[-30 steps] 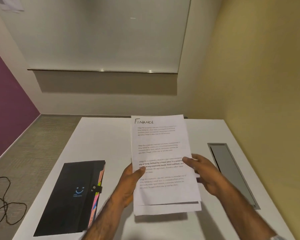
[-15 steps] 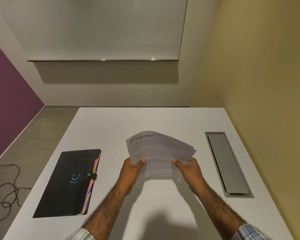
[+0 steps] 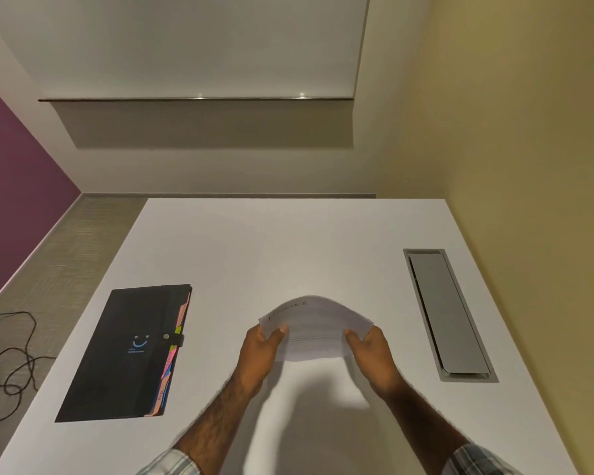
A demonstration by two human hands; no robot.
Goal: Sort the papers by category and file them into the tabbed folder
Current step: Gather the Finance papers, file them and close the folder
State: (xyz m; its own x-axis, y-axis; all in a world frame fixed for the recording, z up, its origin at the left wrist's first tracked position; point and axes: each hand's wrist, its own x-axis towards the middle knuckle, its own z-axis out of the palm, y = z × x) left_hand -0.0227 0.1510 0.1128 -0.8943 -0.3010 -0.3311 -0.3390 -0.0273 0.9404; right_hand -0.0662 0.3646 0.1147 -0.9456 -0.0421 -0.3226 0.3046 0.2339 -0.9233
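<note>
Left grip (image 3: 259,353) and right grip (image 3: 371,353), pinching the bowed white paper stack (image 3: 318,329), are lowering it toward the middle of the white desk (image 3: 288,248) for sorting.

Black folder (image 3: 117,365), printed with a light-blue smiley and edged with pink, orange, yellow and blue tabs (image 3: 170,363), is seen at the left of the white table (image 3: 288,241). White papers (image 3: 318,332) lined with grey print are shown at table centre, a silver-grey hatch (image 3: 446,313) at its right. A purple wall (image 3: 14,183) is seen left of the table, a yellow wall (image 3: 528,166) right of it, checked white-grey sleeves (image 3: 167,462) at its near edge.
</note>
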